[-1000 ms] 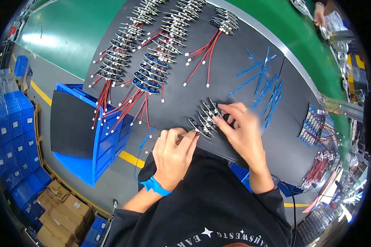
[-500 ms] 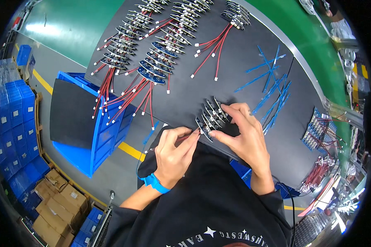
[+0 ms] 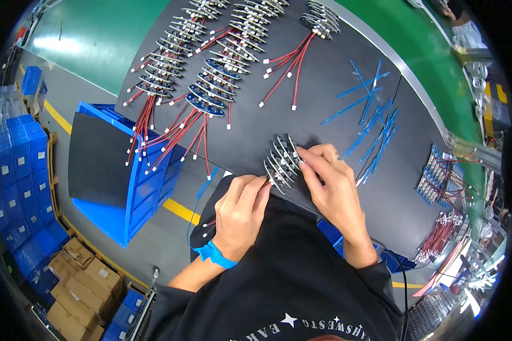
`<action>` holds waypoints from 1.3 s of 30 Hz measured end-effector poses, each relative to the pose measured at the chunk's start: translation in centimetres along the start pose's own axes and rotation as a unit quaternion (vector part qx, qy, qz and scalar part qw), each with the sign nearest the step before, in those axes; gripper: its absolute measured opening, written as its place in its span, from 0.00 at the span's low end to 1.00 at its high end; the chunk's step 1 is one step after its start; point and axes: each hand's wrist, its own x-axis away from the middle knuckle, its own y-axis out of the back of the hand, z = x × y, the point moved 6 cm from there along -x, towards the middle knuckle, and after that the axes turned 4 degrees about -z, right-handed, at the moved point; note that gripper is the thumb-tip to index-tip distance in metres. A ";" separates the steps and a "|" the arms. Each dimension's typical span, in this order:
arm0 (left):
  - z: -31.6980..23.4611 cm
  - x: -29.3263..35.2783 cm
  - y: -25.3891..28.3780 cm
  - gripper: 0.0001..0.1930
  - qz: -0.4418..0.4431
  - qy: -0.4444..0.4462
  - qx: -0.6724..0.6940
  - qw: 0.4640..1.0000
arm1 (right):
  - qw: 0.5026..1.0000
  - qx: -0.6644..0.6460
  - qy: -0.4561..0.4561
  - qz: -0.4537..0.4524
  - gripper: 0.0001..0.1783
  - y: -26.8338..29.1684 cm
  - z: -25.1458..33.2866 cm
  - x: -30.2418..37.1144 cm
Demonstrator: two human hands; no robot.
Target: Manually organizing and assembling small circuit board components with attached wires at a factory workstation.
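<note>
A short row of curved circuit boards point(image 3: 281, 163) stands on edge at the table's near side, between my hands. My left hand point(image 3: 240, 209), with a blue strap on its wrist, is closed at the row's left end. Its fingertips pinch the red wires there; white plugs point(image 3: 205, 235) stick out below the hand. At the right end of the row, my right hand point(image 3: 334, 184) is closed, thumb and forefinger pressed on the boards' edges. The grip points are partly hidden by my fingers.
Long rows of similar boards point(image 3: 210, 85) with trailing red wires lie at the far left, and a smaller bunch point(image 3: 322, 21) at the back. Blue strips point(image 3: 375, 128) are scattered right of centre. A blue bin point(image 3: 139, 193) stands left of the black table point(image 3: 256, 119). More wired boards point(image 3: 435, 176) lie at the right.
My right thumb has moved from the near side of the boards up beside the forefinger. The row has tilted and shifted slightly left. The left hand stays close to its end.
</note>
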 end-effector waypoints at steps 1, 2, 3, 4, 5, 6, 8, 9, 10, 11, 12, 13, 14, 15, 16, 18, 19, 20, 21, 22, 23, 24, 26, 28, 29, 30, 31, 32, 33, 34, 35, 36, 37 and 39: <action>-0.1 -0.1 0.2 0.08 0.005 -0.009 -0.003 1.000 | 1.000 0.003 0.009 -0.004 0.14 0.0 0.0 0.0; -0.3 -0.2 0.3 0.08 0.020 -0.005 -0.004 1.000 | 1.000 0.006 0.017 -0.008 0.14 0.1 0.0 0.1; -0.6 -0.4 0.3 0.08 0.018 -0.013 -0.001 1.000 | 1.000 0.009 0.027 -0.013 0.14 0.1 0.2 0.1; -0.8 -0.7 0.4 0.08 0.016 -0.021 0.003 1.000 | 0.999 0.012 0.027 -0.013 0.15 0.3 0.2 0.0; -1.2 -1.1 0.3 0.08 0.016 -0.029 0.007 0.999 | 0.999 0.008 0.029 -0.028 0.15 0.8 0.4 -0.3; -1.6 -1.7 0.3 0.08 0.008 -0.050 0.012 0.999 | 0.999 0.003 0.033 -0.042 0.15 1.5 0.7 -0.8; -3.2 -4.1 -0.1 0.08 -0.003 -0.089 0.020 0.996 | 0.997 0.011 0.037 -0.067 0.15 3.3 1.1 -2.4; -3.8 -5.4 -0.5 0.08 -0.010 -0.109 0.025 0.994 | 0.993 0.033 0.066 -0.090 0.14 4.2 1.0 -3.7; -4.6 -7.0 -0.9 0.08 -0.027 -0.140 0.030 0.989 | 0.992 0.033 0.073 -0.098 0.13 5.0 0.9 -5.4; -5.3 -8.5 -1.3 0.06 -0.041 -0.164 0.026 0.985 | 0.991 0.033 0.080 -0.105 0.12 5.9 0.7 -7.2; -5.6 -10.1 -1.9 0.05 -0.058 -0.169 0.018 0.984 | 0.987 0.035 0.113 -0.110 0.12 6.6 0.1 -9.1; -5.7 -11.4 -2.5 0.04 -0.075 -0.175 0.007 0.982 | 0.982 0.035 0.146 -0.115 0.12 6.9 -0.6 -10.8; -5.5 -12.5 -3.2 0.04 -0.086 -0.176 -0.020 0.980 | 0.983 0.035 0.142 -0.114 0.12 7.0 -1.1 -12.4; -5.3 -13.6 -3.8 0.04 -0.099 -0.180 -0.046 0.978 | 0.983 0.027 0.148 -0.106 0.12 7.0 -1.7 -13.9; -5.1 -14.4 -4.4 0.05 -0.111 -0.182 -0.071 0.974 | 0.984 0.046 0.146 -0.095 0.12 6.9 -2.4 -15.1; -5.2 -15.5 -5.3 0.06 -0.112 -0.198 -0.192 0.955 | 0.979 0.093 0.158 -0.092 0.11 6.6 -3.3 -16.9; -4.7 -15.9 -6.2 0.07 -0.108 -0.199 -0.251 0.941 | 0.976 0.140 0.135 -0.099 0.11 6.5 -3.2 -17.0; -4.0 -16.3 -7.1 0.08 -0.101 -0.193 -0.268 0.938 | 0.974 0.131 0.132 -0.126 0.11 6.9 -2.5 -16.6; -3.8 -16.5 -7.3 0.08 -0.102 -0.190 -0.262 0.940 | 0.973 0.120 0.128 -0.151 0.11 7.1 -2.2 -15.9; -3.4 -16.4 -7.2 0.08 -0.104 -0.183 -0.259 0.943 | 0.969 0.070 0.151 -0.181 0.10 7.3 -1.5 -14.6; -3.1 -16.4 -7.2 0.07 -0.105 -0.176 -0.256 0.945 | 0.973 0.051 0.132 -0.181 0.09 7.7 -0.9 -12.9; -2.5 -16.3 -6.8 0.08 -0.105 -0.168 -0.256 0.946 | 0.977 0.032 0.114 -0.176 0.09 8.2 0.1 -10.9; -2.3 -16.5 -6.9 0.08 -0.101 -0.165 -0.257 0.947 | 0.968 0.025 0.076 -0.239 0.05 10.2 0.7 -5.6; -3.1 -16.8 -7.3 0.09 -0.082 -0.177 -0.275 0.941 | 0.909 0.013 -0.024 -0.417 0.03 12.2 -3.6 1.2; -3.4 -16.9 -7.4 0.11 -0.066 -0.187 -0.302 0.933 | 0.855 0.033 -0.114 -0.505 0.05 13.2 -5.7 5.1; -3.7 -16.8 -7.3 0.10 -0.058 -0.186 -0.288 0.938 | 0.800 0.086 -0.145 -0.576 0.11 13.9 -7.6 8.2; -4.4 -16.6 -6.8 0.10 -0.047 -0.181 -0.275 0.943 | 0.733 0.141 -0.176 -0.642 0.17 14.5 -9.2 11.5; -4.7 -16.3 -5.9 0.11 -0.056 -0.183 -0.216 0.958 | 0.710 0.176 -0.193 -0.654 0.23 15.1 -10.1 13.2; -5.3 -15.9 -5.4 0.11 -0.085 -0.202 -0.175 0.960 | 0.683 0.212 -0.211 -0.666 0.29 16.0 -10.9 14.6; -6.4 -15.2 -4.8 0.09 -0.105 -0.219 -0.118 0.963 | 0.673 0.286 -0.220 -0.646 0.39 16.9 -11.6 15.3; -7.6 -14.5 -4.7 0.06 -0.094 -0.214 -0.073 0.969 | 0.677 0.300 -0.219 -0.636 0.45 18.0 -12.6 15.7; -8.4 -13.7 -5.0 0.07 -0.061 -0.220 -0.013 0.973 | 0.683 0.306 -0.227 -0.622 0.49 18.7 -14.2 15.9; -9.0 -12.7 -5.2 0.09 -0.030 -0.223 0.041 0.974 | 0.686 0.281 -0.276 -0.611 0.49 19.5 -15.1 15.5; -9.7 -10.4 -6.6 0.15 0.124 -0.111 0.126 0.978 | 0.657 0.324 -0.292 -0.614 0.35 20.7 -18.3 15.5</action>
